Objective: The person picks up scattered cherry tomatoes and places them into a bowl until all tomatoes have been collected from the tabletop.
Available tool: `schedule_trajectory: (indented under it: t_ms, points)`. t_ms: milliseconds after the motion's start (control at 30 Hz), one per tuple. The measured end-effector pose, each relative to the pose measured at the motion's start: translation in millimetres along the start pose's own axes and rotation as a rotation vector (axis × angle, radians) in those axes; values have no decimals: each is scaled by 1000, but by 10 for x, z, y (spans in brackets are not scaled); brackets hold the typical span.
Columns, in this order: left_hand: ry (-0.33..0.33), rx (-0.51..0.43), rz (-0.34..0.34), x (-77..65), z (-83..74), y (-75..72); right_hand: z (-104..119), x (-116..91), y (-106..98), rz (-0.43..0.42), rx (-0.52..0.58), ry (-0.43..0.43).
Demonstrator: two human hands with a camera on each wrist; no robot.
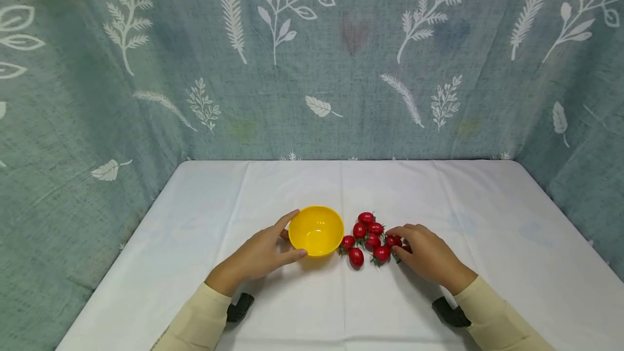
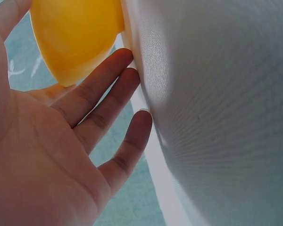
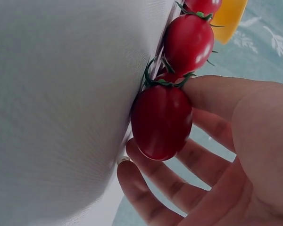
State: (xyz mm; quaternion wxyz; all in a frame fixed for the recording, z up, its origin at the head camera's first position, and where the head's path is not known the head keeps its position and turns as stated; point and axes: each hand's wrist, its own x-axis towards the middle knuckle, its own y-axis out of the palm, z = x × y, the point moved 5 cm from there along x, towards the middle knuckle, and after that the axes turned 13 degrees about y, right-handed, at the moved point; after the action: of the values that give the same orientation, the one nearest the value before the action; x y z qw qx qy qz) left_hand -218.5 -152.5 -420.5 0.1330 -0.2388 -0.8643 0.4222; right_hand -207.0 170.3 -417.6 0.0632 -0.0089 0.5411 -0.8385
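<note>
A shiny yellow bowl [image 1: 316, 232] stands on the white table, left of a cluster of cherry tomatoes [image 1: 359, 231]. My left hand [image 1: 263, 253] holds the bowl from its left side, index finger at the far rim and thumb at the near rim. In the left wrist view, the other fingers [image 2: 127, 136] reach down to the cloth beside the bowl [image 2: 80, 37]. On the cluster's right side, my right hand [image 1: 431, 253] has thumb and index finger around one red cherry tomato [image 1: 392, 241]. Another tomato [image 3: 161, 122] lies under the palm, its green stem leaves on top.
Several more tomatoes with green stems lie loose between the bowl and my right hand, the leftmost tomato [image 1: 348, 242] close to the bowl. A white cloth [image 1: 302, 307] covers the table. Patterned green curtains [image 1: 273, 107] stand behind it and along both sides.
</note>
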Motion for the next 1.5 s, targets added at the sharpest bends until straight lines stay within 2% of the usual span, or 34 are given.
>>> schedule_trajectory:
  t_ms: [233, 467, 700, 1100, 1267, 1500]
  points:
    - [8, 5, 0, 34, -11, 11, -7, -24, -56, -53, 14, -18]
    - [-20, -10, 9, 9, -5, 10, 32, -46, -74, -111, 25, -46]
    - [-6, -10, 13, 12, 9, 12, 55, -80, -97, -172, 21, -56]
    - [-10, -19, 13, -8, 39, 15, 178, -157, -166, -282, 10, -133]
    - [8, -10, 15, 18, 27, 1, 291, -248, -233, -275, 76, -157]
    - [5, -11, 16, -6, 27, -1, 538, -312, -259, -251, 205, -245]
